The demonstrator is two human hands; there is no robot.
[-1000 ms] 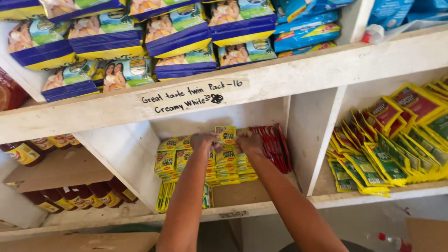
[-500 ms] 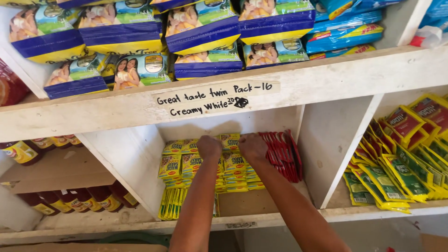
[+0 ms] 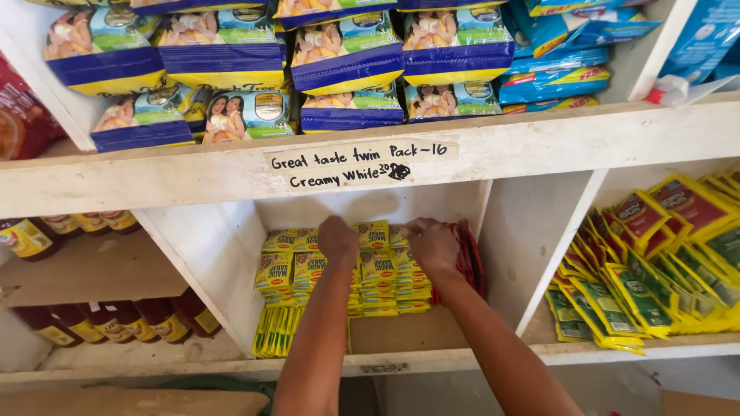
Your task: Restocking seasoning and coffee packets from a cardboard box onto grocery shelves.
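Note:
Both my hands reach into the middle cubby of a white wooden shelf. My left hand rests knuckles-up on stacked yellow-green sachets. My right hand presses on the same stacks further right, next to a row of red sachets standing on edge. Fingertips of both hands are hidden behind the knuckles, so whether either one pinches a sachet cannot be told.
Blue-and-yellow packets fill the shelf above. Dark bottles with yellow labels stand in the left cubby. Red, yellow and green sachets lean in rows at right. A hand-written label sits on the shelf's front edge.
The view has drifted slightly so the shelf sits further right and lower. Both hands stay on the sachet stacks with little visible movement.

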